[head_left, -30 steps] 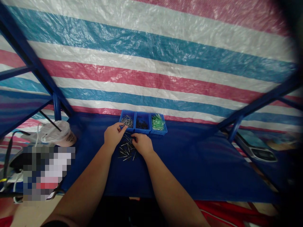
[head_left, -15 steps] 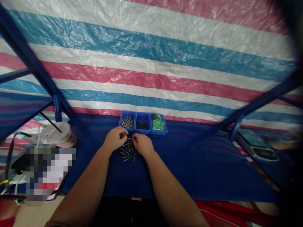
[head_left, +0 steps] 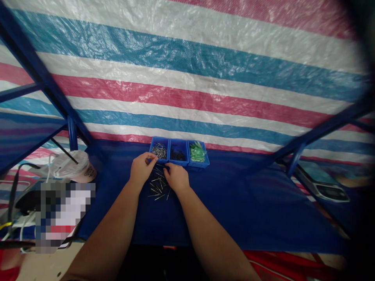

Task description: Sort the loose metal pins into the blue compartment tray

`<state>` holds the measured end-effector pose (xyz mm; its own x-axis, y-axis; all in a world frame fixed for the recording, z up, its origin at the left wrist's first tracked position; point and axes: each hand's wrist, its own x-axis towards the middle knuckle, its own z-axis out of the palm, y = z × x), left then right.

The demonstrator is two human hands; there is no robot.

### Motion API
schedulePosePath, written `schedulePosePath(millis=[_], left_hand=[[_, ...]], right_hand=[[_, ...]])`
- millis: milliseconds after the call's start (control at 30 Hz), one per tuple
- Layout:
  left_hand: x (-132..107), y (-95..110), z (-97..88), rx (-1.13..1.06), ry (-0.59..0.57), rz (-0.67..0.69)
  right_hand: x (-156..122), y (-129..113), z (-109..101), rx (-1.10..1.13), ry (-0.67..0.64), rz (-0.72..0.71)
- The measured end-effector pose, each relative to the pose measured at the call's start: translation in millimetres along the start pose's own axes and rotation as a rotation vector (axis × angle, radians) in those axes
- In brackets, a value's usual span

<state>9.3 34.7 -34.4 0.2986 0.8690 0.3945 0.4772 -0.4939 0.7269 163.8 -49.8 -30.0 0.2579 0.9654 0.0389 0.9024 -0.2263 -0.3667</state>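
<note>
My left hand [head_left: 142, 168] is closed in a pinch at the front edge of the left blue bin [head_left: 152, 150], which holds thin silvery metal pieces [head_left: 159, 151]. Whatever its fingertips hold is too small to make out. My right hand [head_left: 178, 176] has its fingers curled together below the middle bin [head_left: 179, 141]; what they hold, if anything, is hidden. Between and below the hands, several slim metal-and-dark sticks [head_left: 158, 188] lie scattered on the blue table surface [head_left: 228, 203]. Small dark parts [head_left: 177, 155] fill the middle bin.
The right bin [head_left: 202, 164] contains green-and-clear plastic packets [head_left: 197, 152]. A lidded drink cup [head_left: 86, 171] with a black straw stands at the left, by cables and a blurred-out item [head_left: 67, 210]. A digital scale [head_left: 331, 191] sits at right. Blue frame bars [head_left: 72, 132] flank the table.
My left hand has shifted forward, its fingertips now extended toward the left bin's front edge and farther from my right hand. My right hand stays nearly in place beside the scattered sticks.
</note>
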Motion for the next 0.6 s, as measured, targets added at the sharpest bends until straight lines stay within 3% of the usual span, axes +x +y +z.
schedulePosePath(millis=[100, 233, 433, 600], left_hand=[[2, 0, 7.3, -0.025, 0.070, -0.107], [1, 1, 7.0, 0.032, 0.067, -0.071], [-4, 1, -6.1, 0.080, -0.076, -0.025], [-4, 1, -8.1, 0.015, -0.180, 0.094]], right_hand=[[4, -6, 2, -0.076, -0.043, 0.044], [8, -13, 3, -0.106, -0.078, 0.076], [4, -12, 5, -0.122, -0.103, 0.094], [-5, -4, -1, -0.031, -0.033, -0.024]])
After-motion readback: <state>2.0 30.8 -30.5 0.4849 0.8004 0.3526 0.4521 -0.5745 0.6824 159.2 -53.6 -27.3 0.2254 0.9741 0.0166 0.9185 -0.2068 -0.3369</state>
